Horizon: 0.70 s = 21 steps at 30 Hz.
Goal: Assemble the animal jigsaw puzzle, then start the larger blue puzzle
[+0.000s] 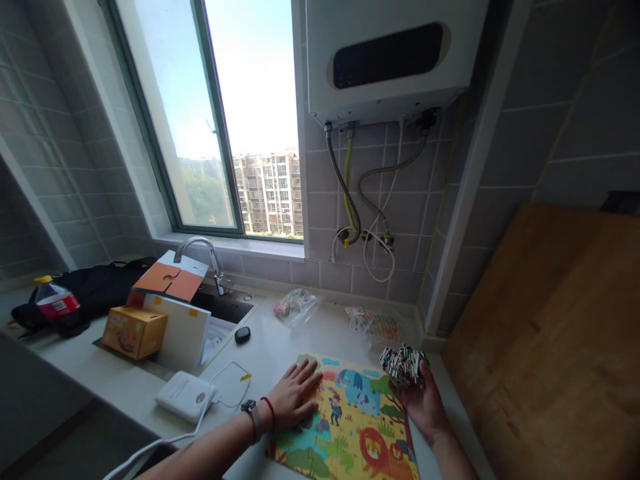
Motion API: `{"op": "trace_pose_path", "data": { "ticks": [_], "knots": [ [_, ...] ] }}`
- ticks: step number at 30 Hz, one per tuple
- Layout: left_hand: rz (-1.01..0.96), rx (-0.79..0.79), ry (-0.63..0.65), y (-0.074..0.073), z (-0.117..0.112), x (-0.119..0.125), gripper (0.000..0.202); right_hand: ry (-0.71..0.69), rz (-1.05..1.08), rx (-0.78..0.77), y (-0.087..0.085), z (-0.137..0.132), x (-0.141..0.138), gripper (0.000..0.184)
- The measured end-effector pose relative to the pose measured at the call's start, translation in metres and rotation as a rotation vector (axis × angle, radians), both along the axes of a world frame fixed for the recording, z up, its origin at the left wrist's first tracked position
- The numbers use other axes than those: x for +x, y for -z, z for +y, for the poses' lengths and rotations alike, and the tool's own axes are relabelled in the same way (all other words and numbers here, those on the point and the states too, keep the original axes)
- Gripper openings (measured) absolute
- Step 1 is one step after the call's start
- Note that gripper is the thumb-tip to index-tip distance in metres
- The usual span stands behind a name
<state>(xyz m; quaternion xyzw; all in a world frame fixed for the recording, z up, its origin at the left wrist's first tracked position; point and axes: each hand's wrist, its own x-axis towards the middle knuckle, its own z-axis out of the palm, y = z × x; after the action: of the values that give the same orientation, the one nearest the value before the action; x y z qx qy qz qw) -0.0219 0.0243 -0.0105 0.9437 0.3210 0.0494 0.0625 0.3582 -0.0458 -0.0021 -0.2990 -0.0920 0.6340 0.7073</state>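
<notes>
An assembled jigsaw puzzle point(350, 427) with elephants, lions and trees lies on the white counter in front of me. My left hand point(296, 393) rests flat on its upper left part, fingers stretched out. Over the puzzle's upper right corner, my right hand point(424, 400) is closed around a stack of jigsaw pieces point(403, 365), seen edge-on with dark, white and coloured edges. Two clear plastic bags lie behind the puzzle: one bag point(297, 305) with pinkish contents and another bag point(374, 323) with rows of thin pieces.
On the left stand a yellow box point(134, 332), a white board point(183, 333) and a cola bottle point(56, 305) by the sink point(227, 308). A white power bank point(185, 397) with a cable and a small black case point(243, 335) lie nearer. A wooden board point(550, 347) leans at right.
</notes>
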Motion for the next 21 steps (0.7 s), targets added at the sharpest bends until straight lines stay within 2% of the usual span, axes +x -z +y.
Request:
{"op": "trace_pose_path", "data": {
  "ticks": [3, 6, 7, 9, 12, 15, 18, 21],
  "knots": [
    [0.036, 0.129, 0.085, -0.025, -0.003, 0.003, 0.061, -0.018, -0.001, -0.009, 0.001, 0.001, 0.001, 0.049],
    [0.134, 0.213, 0.309, -0.055, -0.008, 0.010, 0.029, -0.026, -0.019, -0.028, 0.002, 0.002, 0.001, 0.051],
    [0.183, 0.246, 0.364, -0.062, -0.010, 0.012, 0.019, -0.028, -0.029, -0.034, 0.002, 0.002, 0.001, 0.051],
    [0.250, 0.348, 0.432, -0.067, -0.018, 0.018, 0.018, -0.031, -0.051, -0.044, 0.003, 0.003, 0.000, 0.050],
    [0.281, 0.469, 0.348, -0.056, -0.036, 0.023, 0.021, -0.035, -0.080, -0.054, 0.003, 0.004, 0.000, 0.054],
    [0.339, 0.590, 0.159, -0.038, -0.053, 0.025, 0.014, -0.041, -0.105, -0.062, 0.003, 0.003, 0.001, 0.058],
    [0.484, 0.676, -0.010, -0.032, -0.061, 0.023, 0.042, -0.030, -0.115, -0.058, 0.002, 0.002, 0.001, 0.058],
    [0.825, 0.802, -0.094, -0.037, -0.060, 0.019, 0.073, -0.020, -0.118, -0.053, 0.001, 0.002, 0.000, 0.054]
  ]
}}
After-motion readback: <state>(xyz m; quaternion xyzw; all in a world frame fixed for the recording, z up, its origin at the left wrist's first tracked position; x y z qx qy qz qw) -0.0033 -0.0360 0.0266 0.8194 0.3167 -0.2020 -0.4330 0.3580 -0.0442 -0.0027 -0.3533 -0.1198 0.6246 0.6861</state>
